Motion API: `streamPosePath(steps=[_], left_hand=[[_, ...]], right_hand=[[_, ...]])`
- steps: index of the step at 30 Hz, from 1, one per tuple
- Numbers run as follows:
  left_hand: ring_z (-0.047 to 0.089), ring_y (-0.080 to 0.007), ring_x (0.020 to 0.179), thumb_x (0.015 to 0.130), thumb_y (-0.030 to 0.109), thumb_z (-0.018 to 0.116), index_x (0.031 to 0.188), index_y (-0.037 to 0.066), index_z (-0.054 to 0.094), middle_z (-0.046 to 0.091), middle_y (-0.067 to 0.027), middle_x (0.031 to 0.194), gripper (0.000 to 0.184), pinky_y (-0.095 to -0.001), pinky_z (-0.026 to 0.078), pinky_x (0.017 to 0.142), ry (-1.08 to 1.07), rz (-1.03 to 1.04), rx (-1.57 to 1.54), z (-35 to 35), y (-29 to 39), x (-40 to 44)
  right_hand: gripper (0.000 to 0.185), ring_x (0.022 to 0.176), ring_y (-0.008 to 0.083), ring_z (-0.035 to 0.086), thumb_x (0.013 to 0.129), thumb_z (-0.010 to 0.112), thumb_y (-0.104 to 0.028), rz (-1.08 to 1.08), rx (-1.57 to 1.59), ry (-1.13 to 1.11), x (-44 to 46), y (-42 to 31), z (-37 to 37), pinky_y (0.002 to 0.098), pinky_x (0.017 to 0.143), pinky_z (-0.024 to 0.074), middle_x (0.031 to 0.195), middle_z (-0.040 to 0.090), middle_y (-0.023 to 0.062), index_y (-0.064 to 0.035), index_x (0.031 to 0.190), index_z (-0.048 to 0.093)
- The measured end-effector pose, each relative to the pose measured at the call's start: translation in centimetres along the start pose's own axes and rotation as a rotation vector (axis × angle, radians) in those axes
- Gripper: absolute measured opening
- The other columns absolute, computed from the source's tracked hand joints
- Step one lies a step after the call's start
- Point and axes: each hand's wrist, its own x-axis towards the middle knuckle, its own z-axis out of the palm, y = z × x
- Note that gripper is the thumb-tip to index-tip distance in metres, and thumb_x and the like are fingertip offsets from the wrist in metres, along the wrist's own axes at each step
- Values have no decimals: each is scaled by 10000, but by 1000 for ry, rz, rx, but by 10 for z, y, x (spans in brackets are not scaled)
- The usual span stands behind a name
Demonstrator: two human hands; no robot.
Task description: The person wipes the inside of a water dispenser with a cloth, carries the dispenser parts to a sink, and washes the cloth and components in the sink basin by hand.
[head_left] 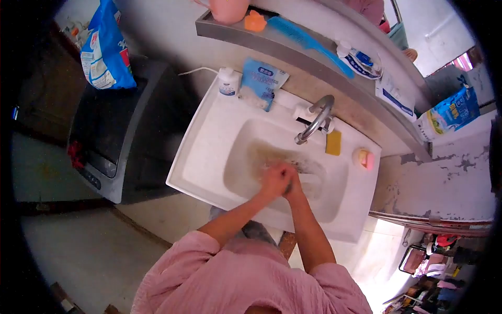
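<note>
Both hands are pressed together low over the basin of a white sink (196, 149). My left hand (274, 179) is curled against my right hand (292, 184), and the fingers of both are closed; a dark bit of something shows between them, too small to name. Murky brownish water lies in the basin beneath and beside the hands. The curved metal faucet (320, 119) stands behind them, its spout above and to the right of the hands. A yellow sponge (333, 143) rests beside the faucet, and a pinkish soap (369, 160) sits at the right rim.
A white bottle (228, 82) and a blue pouch (261, 78) stand on the sink's back left corner. Above runs a shelf (225, 30) with a blue comb (298, 35). At left, a blue bag (107, 49) sits on a dark washing machine (112, 131).
</note>
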Motion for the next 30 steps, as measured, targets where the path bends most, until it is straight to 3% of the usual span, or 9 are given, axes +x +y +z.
streamPosePath(steps=[4, 7, 12, 15, 17, 22, 25, 28, 30], left_hand=[[646, -342, 814, 835, 259, 610, 871, 148, 707, 641, -239, 925, 152, -471, 510, 674, -90, 576, 383, 2, 34, -20], [644, -313, 744, 804, 270, 618, 799, 135, 682, 618, -184, 865, 150, -474, 506, 629, 102, 739, 485, 18, -15, -4], [634, -335, 768, 813, 275, 603, 825, 87, 636, 586, -146, 907, 192, -461, 516, 654, -155, 126, 659, -30, -43, 47], [626, -348, 815, 873, 253, 551, 970, 103, 652, 584, -146, 1059, 205, -455, 511, 696, -105, -5, 553, -65, -43, 52], [620, -358, 855, 871, 203, 558, 966, 107, 645, 572, -146, 1054, 160, -446, 511, 734, -28, -113, 473, -92, -23, 42], [593, -330, 988, 784, -7, 573, 1006, 129, 652, 567, -116, 1146, 272, -401, 502, 834, -19, 189, 458, -145, 0, 26], [559, -320, 1075, 752, -60, 562, 1066, 151, 648, 562, -120, 1207, 388, -382, 494, 872, 0, 259, 439, -179, 6, 36], [473, -356, 1179, 741, -16, 599, 1116, 136, 645, 482, -138, 1329, 408, -404, 450, 926, 147, 377, 494, -202, 1, 58], [405, -413, 1242, 745, 31, 638, 1171, 135, 626, 420, -182, 1383, 438, -452, 398, 990, 197, 340, 659, -205, -11, 62]], right_hand=[[387, 1023, 190, 569, 958, 464, -344, -431, -343, -258, -4, 15, -2, 376, 894, 485, 1125, 584, 37, -110, 1263, 507], [380, 1015, 191, 579, 965, 450, -323, -242, -130, -256, 11, 16, -3, 377, 886, 491, 1126, 588, 51, -104, 1272, 493], [357, 1006, 202, 586, 949, 498, -296, -32, -119, -57, 10, 17, 32, 399, 860, 501, 1124, 588, 60, -103, 1249, 508], [354, 970, 192, 581, 889, 599, -226, -228, -193, -176, 10, 10, 37, 391, 822, 509, 1096, 583, 62, -104, 1211, 517], [365, 920, 178, 581, 827, 660, -176, -498, -620, 121, 30, 3, 12, 369, 795, 512, 1041, 593, 62, -102, 1161, 535], [336, 793, 149, 566, 760, 710, -133, -936, -1140, 421, 68, 13, -12, 289, 700, 489, 874, 590, 37, -70, 1056, 565], [358, 797, 143, 559, 780, 713, -160, -867, -1284, 385, 59, 19, 33, 280, 725, 472, 901, 589, 36, -57, 1079, 546], [416, 983, 201, 559, 827, 686, -188, -995, -988, 65, 49, 34, 98, 301, 827, 468, 1111, 569, 101, -60, 1182, 513], [472, 1186, 290, 448, 859, 645, -188, -1191, -1199, -32, 44, 47, 125, 372, 983, 376, 1272, 475, 168, -69, 1276, 458]])
